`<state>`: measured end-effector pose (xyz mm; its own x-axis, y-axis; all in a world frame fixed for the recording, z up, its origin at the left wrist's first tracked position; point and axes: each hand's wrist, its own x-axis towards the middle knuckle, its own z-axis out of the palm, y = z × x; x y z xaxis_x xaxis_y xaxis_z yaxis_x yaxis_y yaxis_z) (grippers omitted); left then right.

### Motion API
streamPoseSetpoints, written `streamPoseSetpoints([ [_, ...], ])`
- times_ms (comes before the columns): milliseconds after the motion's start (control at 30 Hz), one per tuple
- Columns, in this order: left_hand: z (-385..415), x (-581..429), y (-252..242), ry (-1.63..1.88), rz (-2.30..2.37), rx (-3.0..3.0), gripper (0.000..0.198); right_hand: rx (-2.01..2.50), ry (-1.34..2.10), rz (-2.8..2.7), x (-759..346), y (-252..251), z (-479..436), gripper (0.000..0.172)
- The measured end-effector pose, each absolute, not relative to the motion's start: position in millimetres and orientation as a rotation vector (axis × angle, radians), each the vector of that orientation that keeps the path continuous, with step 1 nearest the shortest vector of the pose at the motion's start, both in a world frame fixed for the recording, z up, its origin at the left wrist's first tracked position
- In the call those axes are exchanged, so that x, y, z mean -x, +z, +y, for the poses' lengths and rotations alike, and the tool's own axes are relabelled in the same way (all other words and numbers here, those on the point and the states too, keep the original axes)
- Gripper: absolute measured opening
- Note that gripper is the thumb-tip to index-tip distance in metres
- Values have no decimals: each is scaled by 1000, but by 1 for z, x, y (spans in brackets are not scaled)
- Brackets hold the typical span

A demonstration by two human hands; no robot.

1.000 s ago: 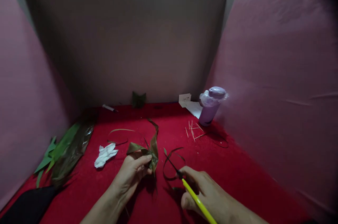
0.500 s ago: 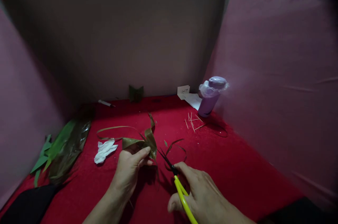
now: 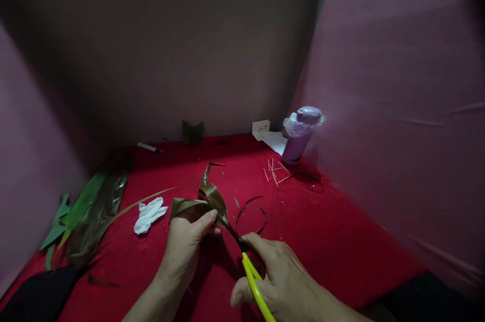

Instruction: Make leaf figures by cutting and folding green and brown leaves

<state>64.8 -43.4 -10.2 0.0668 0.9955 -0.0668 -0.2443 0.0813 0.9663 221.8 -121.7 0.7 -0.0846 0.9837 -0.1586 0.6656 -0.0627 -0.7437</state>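
A folded brown-green leaf piece [image 3: 215, 196], with a curled strip rising from its top, is pinched between the thumb and fingers of my left hand [image 3: 186, 241]. From the right, my right hand [image 3: 278, 274] grips scissors [image 3: 250, 269] with yellow handles and dark blades. The blade tips touch or overlap the lower right edge of the leaf piece, and their very ends are hidden there. Just right of the leaf, thin curled strips [image 3: 261, 208] lie on the red cloth.
White crumpled tissue [image 3: 149, 215] and large leaves [image 3: 89, 205] lie left. Toothpicks [image 3: 275, 173] and a purple tumbler [image 3: 297, 142] stand or lie right. Along the back are a marker [image 3: 149, 147], a green leaf shape [image 3: 192, 132] and white papers [image 3: 275, 141].
The scissors have moved left onto the leaf piece, and their blades have come closer together. A long thin strip now lies farther left, and a small dark scrap shows at lower left.
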Motion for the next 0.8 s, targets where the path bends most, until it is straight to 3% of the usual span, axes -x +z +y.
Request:
streamPoseSetpoints([
  [800, -45, -68, -6, 1159, 952, -887, 16, 1548, 1178, -1598, -218, 4, -123, 25],
])
